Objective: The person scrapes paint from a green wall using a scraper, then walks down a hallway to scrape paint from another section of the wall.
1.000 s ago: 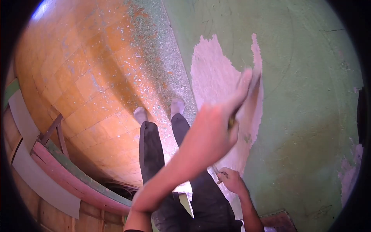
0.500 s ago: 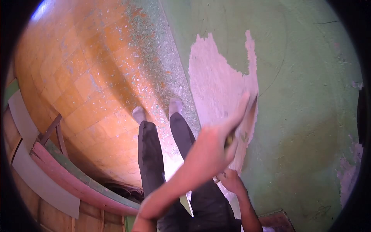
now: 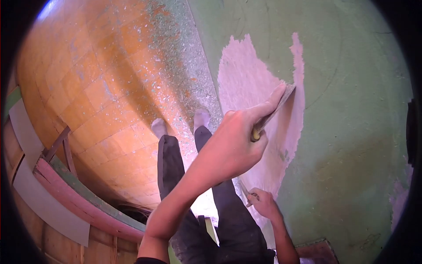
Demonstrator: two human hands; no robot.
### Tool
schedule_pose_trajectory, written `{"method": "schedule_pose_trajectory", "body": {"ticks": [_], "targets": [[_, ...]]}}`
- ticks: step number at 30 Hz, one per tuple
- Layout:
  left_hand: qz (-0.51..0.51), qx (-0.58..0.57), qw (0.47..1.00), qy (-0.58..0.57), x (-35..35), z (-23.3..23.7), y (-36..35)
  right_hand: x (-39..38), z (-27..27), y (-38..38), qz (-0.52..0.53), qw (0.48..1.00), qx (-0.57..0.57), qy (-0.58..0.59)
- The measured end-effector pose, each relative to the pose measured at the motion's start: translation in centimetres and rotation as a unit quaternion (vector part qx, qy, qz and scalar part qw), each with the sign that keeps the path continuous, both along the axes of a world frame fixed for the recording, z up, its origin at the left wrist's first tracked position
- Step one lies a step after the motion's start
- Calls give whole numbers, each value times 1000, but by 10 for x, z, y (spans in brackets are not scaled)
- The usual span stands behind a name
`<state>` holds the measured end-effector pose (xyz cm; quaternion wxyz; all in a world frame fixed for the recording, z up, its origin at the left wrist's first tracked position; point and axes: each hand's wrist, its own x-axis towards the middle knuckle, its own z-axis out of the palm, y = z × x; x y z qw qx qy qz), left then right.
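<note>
My left hand [image 3: 237, 143] is closed around a scraper [image 3: 278, 108], its index finger stretched along the metal blade. A bit of the yellow handle [image 3: 256, 134] shows between the fingers. The blade's edge lies at the upper right of a pale bare patch [image 3: 246, 70] on the green painted wall [image 3: 351, 88]. Lower down, near my right thigh, my right hand [image 3: 262, 203] is closed on a thin flat tool [image 3: 243, 188] whose kind I cannot make out.
Paint flakes [image 3: 169, 53] litter the orange tiled floor [image 3: 101, 101] along the wall's foot. My socked feet [image 3: 158, 127] stand on it. A curved pink and green wooden edge [image 3: 88, 207] runs at lower left. A brown board [image 3: 316, 251] is at the bottom right.
My left hand has moved up along the pale patch, and its scraper blade now shows clearly. My right hand has shifted slightly, bringing its thin tool into view. The view has moved slightly.
</note>
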<state>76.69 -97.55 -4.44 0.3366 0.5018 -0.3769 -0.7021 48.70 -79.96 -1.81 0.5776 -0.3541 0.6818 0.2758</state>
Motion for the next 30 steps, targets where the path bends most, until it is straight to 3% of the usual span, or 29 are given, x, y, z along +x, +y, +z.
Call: {"method": "schedule_pose_trajectory", "body": {"ticks": [3, 5, 9, 11, 15, 19, 22, 24, 26, 27, 30], "targets": [[28, 30, 998, 39, -22, 6, 30, 4, 17, 9, 24, 1000, 10, 2], [70, -33, 997, -12, -33, 0, 23, -3, 7, 0, 16, 1000, -9, -7], [-18, 20, 998, -51, -11, 6, 7, -5, 4, 14, -17, 1000, 13, -13], [73, -19, 997, -13, -42, 4, 49, 4, 20, 6, 25, 1000, 12, 2], [86, 2, 995, -48, -27, 2, 0, -6, 7, 19, -29, 999, 23, -11], [104, -39, 993, -43, -32, 10, 16, 1, 10, 7, 3, 1000, 4, 7], [105, -40, 993, -39, -41, 10, 20, -10, 4, 21, -47, 999, 22, -8], [83, -23, 989, -124, -14, -6, -27, -10, 1, 21, -39, 999, 26, -17], [114, -25, 992, -44, -13, -3, -23, -9, 4, 14, -31, 999, 15, -12], [121, -38, 992, -4, -29, 1, 11, -4, 9, 13, -30, 999, 10, -6], [93, -27, 995, -14, -28, 2, 7, -4, 1, 12, -32, 999, 10, -17]]}}
